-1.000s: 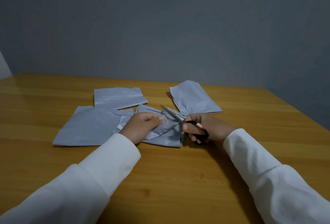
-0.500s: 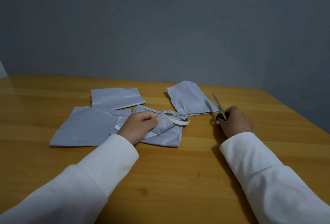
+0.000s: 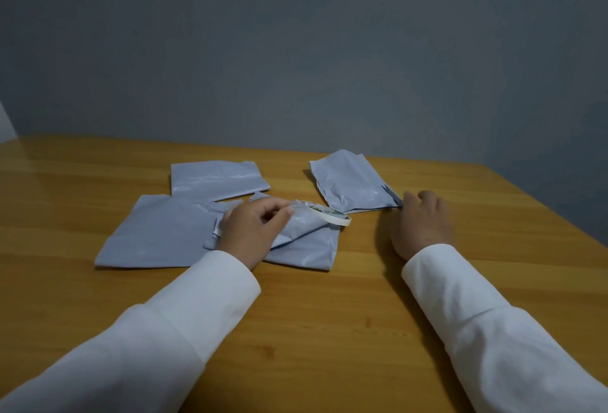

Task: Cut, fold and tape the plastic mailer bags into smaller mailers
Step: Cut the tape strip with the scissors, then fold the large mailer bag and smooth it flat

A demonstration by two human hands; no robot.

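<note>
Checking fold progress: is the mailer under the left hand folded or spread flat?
Folded: the mailer has a flap doubled over itself, pinched by the left hand.

Wooden table against a grey-blue wall

The table [image 3: 329, 330] shows warm honey-toned grain with a dull sheen — the plain wall [image 3: 296, 51] behind it sits in dim, even light.

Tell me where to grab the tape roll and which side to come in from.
Take the tape roll by its near right rim, pinching across the thin band with one finger inside the ring. It lies tilted on the folded grey mailer, and that edge overhangs the fold and is clear. Come from the right with the right hand, since the left hand blocks the left side.
</note>
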